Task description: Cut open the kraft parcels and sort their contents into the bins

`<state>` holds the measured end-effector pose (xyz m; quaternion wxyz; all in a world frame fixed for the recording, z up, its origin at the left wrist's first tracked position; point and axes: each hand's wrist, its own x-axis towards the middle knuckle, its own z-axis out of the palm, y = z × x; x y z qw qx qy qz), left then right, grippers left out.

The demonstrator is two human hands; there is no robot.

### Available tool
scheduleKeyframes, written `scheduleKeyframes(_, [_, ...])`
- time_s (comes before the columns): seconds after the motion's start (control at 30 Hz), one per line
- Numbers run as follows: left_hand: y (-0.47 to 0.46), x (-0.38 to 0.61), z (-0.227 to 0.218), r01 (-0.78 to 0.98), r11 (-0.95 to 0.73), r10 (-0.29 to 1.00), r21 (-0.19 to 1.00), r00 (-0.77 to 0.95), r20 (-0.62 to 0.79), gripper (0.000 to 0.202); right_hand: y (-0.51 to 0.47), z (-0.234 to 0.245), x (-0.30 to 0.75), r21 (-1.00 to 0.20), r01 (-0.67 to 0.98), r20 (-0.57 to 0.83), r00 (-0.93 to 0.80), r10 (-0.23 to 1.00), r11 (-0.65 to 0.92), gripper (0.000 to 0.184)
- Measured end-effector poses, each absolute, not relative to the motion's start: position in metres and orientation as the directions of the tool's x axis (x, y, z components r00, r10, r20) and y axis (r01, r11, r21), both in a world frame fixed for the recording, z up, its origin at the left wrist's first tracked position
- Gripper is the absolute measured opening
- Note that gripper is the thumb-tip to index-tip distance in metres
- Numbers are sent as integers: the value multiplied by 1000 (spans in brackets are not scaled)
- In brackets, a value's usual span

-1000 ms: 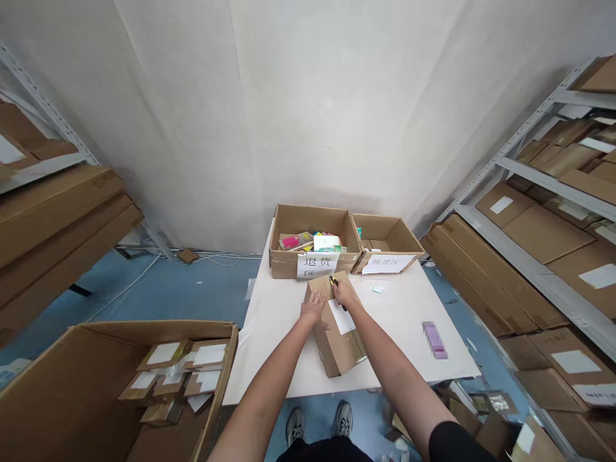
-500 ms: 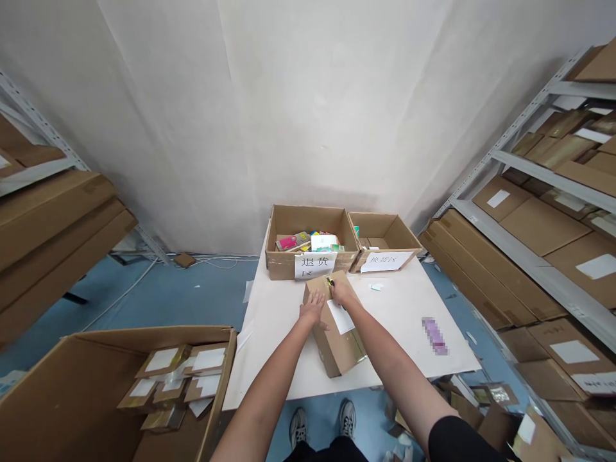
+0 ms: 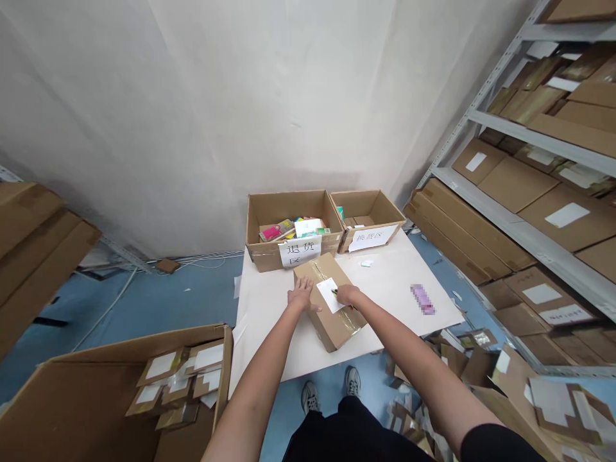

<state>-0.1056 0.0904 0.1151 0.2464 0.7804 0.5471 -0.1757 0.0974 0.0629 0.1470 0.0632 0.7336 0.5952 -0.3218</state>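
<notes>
Soft, even light fills the frame, its direction hard to tell; the grey wall (image 3: 269, 96) is palest toward the middle and dulls at the upper left; a faint, soft-edged shadow (image 3: 312, 179) lies on it just above centre; the white tabletop (image 3: 399, 311) is among the brightest areas, while the large carton (image 3: 86, 404) at lower left is dim inside; thin glints mark the tape (image 3: 350, 319) on the parcel (image 3: 332, 326); wide-angle stretching tilts the shelving (image 3: 505, 223) at right; the far-left boxes (image 3: 38, 237) look soft; the mauve patch (image 3: 422, 299) right of centre is pixelated.
</notes>
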Motion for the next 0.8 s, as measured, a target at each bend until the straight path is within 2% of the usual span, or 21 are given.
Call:
scheduleKeyframes(0.07, [91,-106,114,939,-282,774,194,343,-533,136,18,147,116,-215,933,-628,93,772,-288,8])
scheduleKeyframes(0.13, [91,-105,113,938,-286,784,195,347,-515,134,-31,147,135,-121,969,-710,69,701,-217,10])
scheduleKeyframes(0.23, [91,-102,115,937,-294,786,189,350,-510,133,-93,146,162,-107,984,-629,42,776,-140,22])
scheduleKeyframes(0.3, [91,-101,118,937,-298,779,180,348,-522,133,-119,147,175,-113,983,-607,45,793,-142,26])
scheduleKeyframes(0.37, [90,-101,120,937,-300,775,176,348,-528,132,-132,148,181,-120,967,-568,120,814,-227,30])
scheduleKeyframes(0.43, [87,-102,122,937,-302,779,177,350,-520,130,-133,146,179,-135,919,-479,268,836,-372,38])
scheduleKeyframes(0.53, [82,-104,124,937,-302,792,174,348,-502,126,-121,133,167,-198,812,-398,446,802,-549,50])
scheduleKeyframes(0.63, [76,-103,128,945,-291,819,151,327,-472,120,-96,115,160,-263,712,-402,533,745,-651,60])
scheduleKeyframes(0.8, [54,-92,139,964,-255,834,79,260,-487,115,-35,104,189,-347,602,-366,619,695,-719,64])
